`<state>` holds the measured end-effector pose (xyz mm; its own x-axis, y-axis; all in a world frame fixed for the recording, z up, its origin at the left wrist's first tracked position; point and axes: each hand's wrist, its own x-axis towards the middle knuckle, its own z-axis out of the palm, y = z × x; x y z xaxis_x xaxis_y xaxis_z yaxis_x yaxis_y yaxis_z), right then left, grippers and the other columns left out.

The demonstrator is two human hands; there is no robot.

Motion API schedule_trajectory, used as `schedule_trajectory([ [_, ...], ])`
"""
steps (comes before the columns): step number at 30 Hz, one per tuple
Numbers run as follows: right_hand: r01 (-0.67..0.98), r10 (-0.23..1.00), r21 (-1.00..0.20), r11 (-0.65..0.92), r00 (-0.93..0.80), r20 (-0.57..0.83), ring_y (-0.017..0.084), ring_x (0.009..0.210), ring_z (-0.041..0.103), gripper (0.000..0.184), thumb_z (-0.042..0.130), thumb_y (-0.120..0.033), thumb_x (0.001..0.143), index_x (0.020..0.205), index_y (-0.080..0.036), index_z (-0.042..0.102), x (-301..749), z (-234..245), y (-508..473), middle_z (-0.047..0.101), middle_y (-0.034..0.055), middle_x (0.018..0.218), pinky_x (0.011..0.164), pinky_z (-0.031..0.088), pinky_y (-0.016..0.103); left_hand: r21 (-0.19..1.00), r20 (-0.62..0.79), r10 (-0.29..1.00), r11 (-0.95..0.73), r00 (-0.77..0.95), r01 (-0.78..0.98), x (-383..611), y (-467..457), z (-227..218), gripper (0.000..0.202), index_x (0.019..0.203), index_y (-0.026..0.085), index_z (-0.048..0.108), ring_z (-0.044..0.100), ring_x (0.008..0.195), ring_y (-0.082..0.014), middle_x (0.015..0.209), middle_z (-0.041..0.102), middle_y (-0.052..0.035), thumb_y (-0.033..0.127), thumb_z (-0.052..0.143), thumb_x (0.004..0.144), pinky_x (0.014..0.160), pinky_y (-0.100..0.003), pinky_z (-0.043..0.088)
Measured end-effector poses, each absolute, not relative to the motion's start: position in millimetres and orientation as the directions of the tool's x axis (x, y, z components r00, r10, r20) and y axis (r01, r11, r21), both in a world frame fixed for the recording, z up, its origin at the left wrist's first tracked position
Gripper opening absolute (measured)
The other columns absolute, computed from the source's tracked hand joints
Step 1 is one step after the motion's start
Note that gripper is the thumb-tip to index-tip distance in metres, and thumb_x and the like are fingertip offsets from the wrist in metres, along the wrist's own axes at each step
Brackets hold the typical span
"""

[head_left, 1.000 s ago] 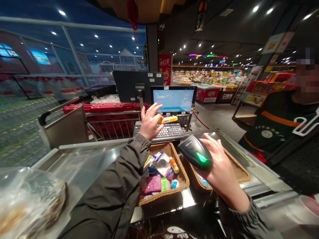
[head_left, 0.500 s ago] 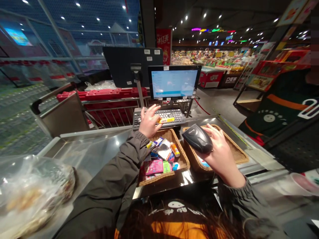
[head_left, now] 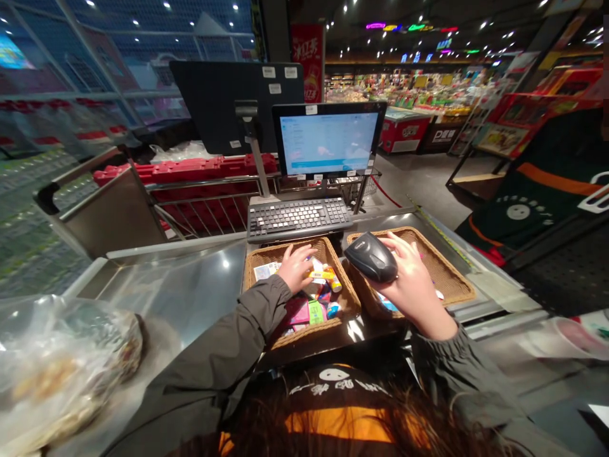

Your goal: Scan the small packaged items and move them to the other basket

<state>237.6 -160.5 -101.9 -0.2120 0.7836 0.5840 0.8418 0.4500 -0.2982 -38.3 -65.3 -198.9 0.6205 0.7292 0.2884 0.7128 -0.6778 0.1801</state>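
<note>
Two baskets [head_left: 445,270] side by side on a counter [head_left: 200,273]; keyboard [head_left: 299,217] behind the left one, screen [head_left: 328,143] beyond; bag [head_left: 66,368] far left.

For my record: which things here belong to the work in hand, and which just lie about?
Seemingly in use: scanner in right hand; yellow packet at left hand; wicker basket beneath; keyboard; lit screen.
Likely just around: plastic bag; red freezer.

From the matt plastic keyboard [head_left: 299,217], the scanner [head_left: 371,257] at four o'clock looks smooth plastic; the basket [head_left: 351,303] at six, rough wicker; the counter [head_left: 190,285] at eight, glossy metal.
</note>
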Motion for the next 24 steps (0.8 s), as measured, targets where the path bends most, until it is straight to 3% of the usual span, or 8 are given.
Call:
schedule_trajectory([
  [8, 0.865, 0.808, -0.317, 0.390, -0.156, 0.568, 0.041, 0.130, 0.048, 0.039, 0.065, -0.044, 0.079, 0.111, -0.021, 0.065, 257, -110, -147, 0.064, 0.0143, 0.123, 0.107, 0.031, 0.069, 0.217, 0.048, 0.672, -0.729, 0.739, 0.649, -23, -85, -235, 0.016, 0.091, 0.019, 0.066, 0.042, 0.137, -0.0314, 0.138, 0.058, -0.0096, 0.026, 0.066, 0.077, 0.118, -0.063, 0.013],
  [13, 0.858, 0.808, -0.332, 0.392, -0.148, 0.570, 0.039, 0.129, 0.049, 0.041, 0.068, -0.044, 0.078, 0.112, -0.021, 0.065, 269, -111, -140, 0.063, 0.0146, 0.122, 0.108, 0.036, 0.062, 0.188, -0.052, 0.647, -0.742, 0.761, 0.644, -14, -88, -230, 0.026, 0.096, 0.018, 0.068, 0.038, 0.139, -0.0332, 0.144, 0.053, -0.0101, 0.026, 0.072, 0.071, 0.119, -0.063, 0.009],
  [18, 0.869, 0.817, -0.360, 0.339, -0.082, 0.571, 0.039, 0.127, 0.052, 0.043, 0.066, -0.046, 0.078, 0.112, -0.021, 0.062, 295, -112, -135, 0.064, 0.0148, 0.123, 0.109, 0.032, 0.066, 0.146, -0.206, 0.527, -0.817, 0.825, 0.558, -14, -90, -217, 0.029, 0.088, 0.021, 0.072, 0.030, 0.143, -0.0379, 0.149, 0.046, -0.0095, 0.029, 0.080, 0.062, 0.118, -0.066, 0.009],
  [24, 0.919, 0.774, -0.366, 0.147, 0.123, 0.621, 0.040, 0.129, 0.051, 0.044, 0.066, -0.049, 0.077, 0.111, -0.020, 0.063, 356, -116, -138, 0.063, 0.0159, 0.124, 0.107, 0.035, 0.064, 0.164, -0.042, 0.484, -0.860, 0.874, 0.484, -3, -71, -189, 0.025, 0.095, 0.023, 0.069, 0.035, 0.141, -0.0336, 0.147, 0.050, -0.0098, 0.038, 0.073, 0.075, 0.118, -0.061, 0.011],
])
